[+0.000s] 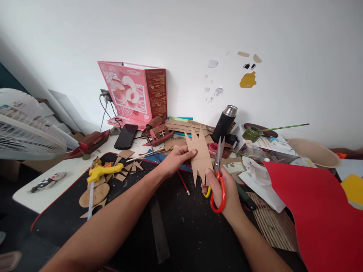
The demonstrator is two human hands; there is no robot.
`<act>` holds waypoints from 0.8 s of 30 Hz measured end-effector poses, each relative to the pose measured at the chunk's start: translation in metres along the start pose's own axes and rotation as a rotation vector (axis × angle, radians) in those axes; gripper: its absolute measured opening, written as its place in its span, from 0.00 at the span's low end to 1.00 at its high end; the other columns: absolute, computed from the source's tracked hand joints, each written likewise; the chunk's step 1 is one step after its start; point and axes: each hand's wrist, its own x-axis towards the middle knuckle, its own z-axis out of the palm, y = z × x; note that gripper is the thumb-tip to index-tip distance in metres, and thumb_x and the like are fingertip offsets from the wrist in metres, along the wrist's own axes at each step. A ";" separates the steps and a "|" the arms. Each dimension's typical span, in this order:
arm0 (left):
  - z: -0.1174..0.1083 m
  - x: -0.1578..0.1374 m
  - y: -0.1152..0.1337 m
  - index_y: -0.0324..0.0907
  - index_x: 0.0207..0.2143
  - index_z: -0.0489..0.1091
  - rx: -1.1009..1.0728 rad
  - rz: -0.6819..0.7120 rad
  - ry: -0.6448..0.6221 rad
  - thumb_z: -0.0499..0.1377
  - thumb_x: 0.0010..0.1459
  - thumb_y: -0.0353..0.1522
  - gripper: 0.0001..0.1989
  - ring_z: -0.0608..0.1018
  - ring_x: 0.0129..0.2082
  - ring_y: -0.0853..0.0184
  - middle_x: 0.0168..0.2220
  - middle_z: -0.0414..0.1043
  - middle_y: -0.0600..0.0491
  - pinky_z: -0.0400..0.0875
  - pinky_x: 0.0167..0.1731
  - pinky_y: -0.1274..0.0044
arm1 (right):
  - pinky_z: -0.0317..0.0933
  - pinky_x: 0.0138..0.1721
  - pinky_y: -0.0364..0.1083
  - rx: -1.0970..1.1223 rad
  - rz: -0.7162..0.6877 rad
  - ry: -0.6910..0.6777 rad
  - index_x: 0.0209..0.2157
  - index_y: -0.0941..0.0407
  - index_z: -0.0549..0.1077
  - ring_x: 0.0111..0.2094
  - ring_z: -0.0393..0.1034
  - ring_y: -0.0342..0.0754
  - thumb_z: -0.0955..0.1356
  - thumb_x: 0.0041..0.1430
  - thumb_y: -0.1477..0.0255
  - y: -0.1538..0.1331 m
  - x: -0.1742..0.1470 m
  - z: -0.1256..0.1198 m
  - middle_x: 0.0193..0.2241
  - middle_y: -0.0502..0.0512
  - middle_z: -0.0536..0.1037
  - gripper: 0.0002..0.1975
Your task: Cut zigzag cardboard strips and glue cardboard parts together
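My left hand pinches the left edge of a piece of brown cardboard, thumb on its face. Pointed teeth are cut into the cardboard's top and bottom ends. In my right hand are scissors with red and yellow handles, their blades pointing up and slightly parted just right of the cardboard. The right thumb also touches the cardboard's lower right corner. Below the hands, a red pencil lies on the black mat, and a metal ruler rests nearer to me.
Left of my arm lie a yellow glue gun and several cardboard scraps. Behind stand a small model boat, a phone, a pink box and a black flask. Red paper covers the right; a fan stands left.
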 end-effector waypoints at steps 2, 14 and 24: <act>0.005 -0.003 0.001 0.40 0.37 0.79 -0.009 -0.031 -0.034 0.75 0.49 0.56 0.29 0.76 0.26 0.70 0.31 0.80 0.53 0.68 0.27 0.79 | 0.66 0.19 0.44 -0.024 -0.008 -0.039 0.39 0.54 0.71 0.17 0.72 0.48 0.74 0.62 0.49 0.001 -0.001 0.001 0.22 0.50 0.78 0.22; 0.003 0.000 0.002 0.40 0.38 0.79 -0.079 0.055 0.194 0.76 0.48 0.53 0.27 0.80 0.31 0.65 0.33 0.82 0.51 0.74 0.34 0.75 | 0.65 0.18 0.44 0.056 0.083 -0.136 0.40 0.54 0.69 0.16 0.73 0.48 0.73 0.58 0.38 0.004 0.004 0.001 0.24 0.53 0.82 0.32; 0.002 -0.005 0.015 0.41 0.37 0.78 0.006 0.095 0.274 0.75 0.48 0.55 0.29 0.77 0.28 0.66 0.32 0.82 0.53 0.73 0.30 0.76 | 0.64 0.18 0.43 0.144 0.123 -0.104 0.41 0.52 0.67 0.15 0.72 0.47 0.74 0.54 0.39 -0.001 0.009 -0.001 0.21 0.49 0.80 0.32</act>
